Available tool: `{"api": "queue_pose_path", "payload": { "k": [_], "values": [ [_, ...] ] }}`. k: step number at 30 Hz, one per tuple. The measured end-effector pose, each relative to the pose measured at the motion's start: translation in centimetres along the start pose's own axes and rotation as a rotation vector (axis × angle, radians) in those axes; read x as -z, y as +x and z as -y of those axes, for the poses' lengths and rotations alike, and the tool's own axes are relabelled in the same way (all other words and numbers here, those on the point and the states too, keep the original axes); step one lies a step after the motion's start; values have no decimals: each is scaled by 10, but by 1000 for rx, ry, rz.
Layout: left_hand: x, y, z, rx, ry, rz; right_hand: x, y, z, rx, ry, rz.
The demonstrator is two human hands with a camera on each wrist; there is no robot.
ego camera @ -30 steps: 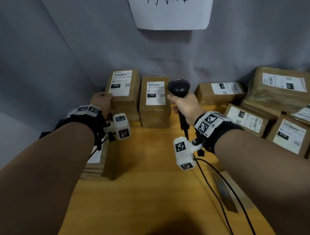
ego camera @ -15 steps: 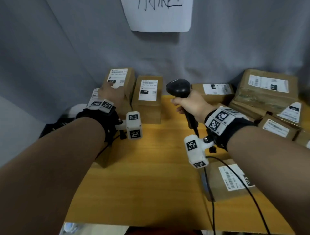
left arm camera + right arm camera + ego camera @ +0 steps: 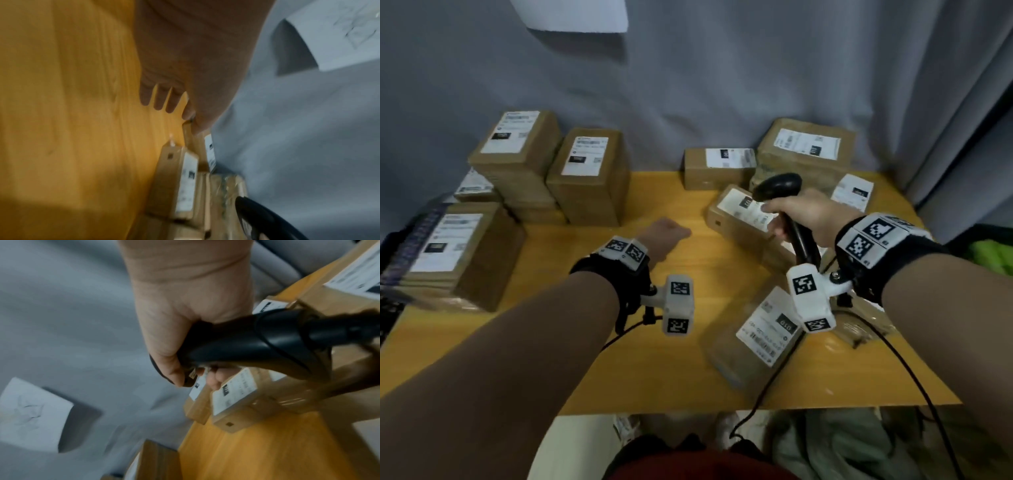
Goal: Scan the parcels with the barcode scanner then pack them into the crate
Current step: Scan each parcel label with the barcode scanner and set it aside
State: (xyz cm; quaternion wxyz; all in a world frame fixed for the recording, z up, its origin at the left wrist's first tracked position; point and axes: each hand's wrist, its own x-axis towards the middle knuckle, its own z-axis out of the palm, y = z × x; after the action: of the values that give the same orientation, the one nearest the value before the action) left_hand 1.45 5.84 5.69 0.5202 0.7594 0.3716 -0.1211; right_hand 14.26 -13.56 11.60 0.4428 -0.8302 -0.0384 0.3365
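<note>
Hands have swapped roles since a second ago: the left hand [image 3: 666, 233], which then rested on the tall parcel stack [image 3: 517, 164] at the far left, has let go and now reaches over the bare middle of the surface [image 3: 558, 346] with fingers straight and holding nothing, as the left wrist view shows. The right hand [image 3: 804, 219] still has its fingers wrapped round the handle of the barcode scanner [image 3: 777, 183], but it has swung from the second stack [image 3: 589, 178] towards the right, so the scanner head now hangs over a small parcel [image 3: 739, 219] lying tilted among the heap at the far right. Another parcel [image 3: 753, 335] lies flat near the right front, its label up, under the scanner cable [image 3: 904, 363]. This suggests the left stacks are finished with for now and the small parcel is the next to be picked and scanned. No crate can be made out in any view, so packing is not yet in hand.
</note>
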Motion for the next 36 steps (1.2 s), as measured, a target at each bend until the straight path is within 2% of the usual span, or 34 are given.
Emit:
{"api": "queue_pose_path", "payload": {
  "k": [5,8,12,15,18,20,23,24,26,28,29,31,32,36],
  "values": [
    [-72,-7,12,28,261,273,21,10,-74,-105,-187,14],
    [-107,-5,23,31,374,417,16,11,-108,-105,-318,-3],
    [-142,-4,29,-89,579,461,2,8,-124,-4,-254,-3],
    [-140,5,38,-201,594,425,-7,11,-125,35,-307,36],
    [-117,16,42,-266,638,304,-16,18,-127,43,-339,66],
    [-97,24,44,-202,712,159,-26,20,-130,25,-344,117],
    [-67,30,52,33,885,-87,-43,25,-132,14,-317,96],
    [-58,27,55,113,880,-139,-49,27,-131,35,-330,71],
    [-44,21,62,228,715,-171,-57,30,-125,84,-405,6],
    [-32,15,73,290,550,-114,-60,32,-115,153,-468,-83],
    [-28,13,79,318,504,-31,-61,33,-109,174,-463,-100],
    [-23,7,85,349,413,148,-62,36,-97,171,-439,-60],
    [-23,3,84,356,356,175,-64,38,-91,145,-445,-14],
    [-26,8,88,368,125,151,-72,44,-89,11,-357,112]
  ]
}}
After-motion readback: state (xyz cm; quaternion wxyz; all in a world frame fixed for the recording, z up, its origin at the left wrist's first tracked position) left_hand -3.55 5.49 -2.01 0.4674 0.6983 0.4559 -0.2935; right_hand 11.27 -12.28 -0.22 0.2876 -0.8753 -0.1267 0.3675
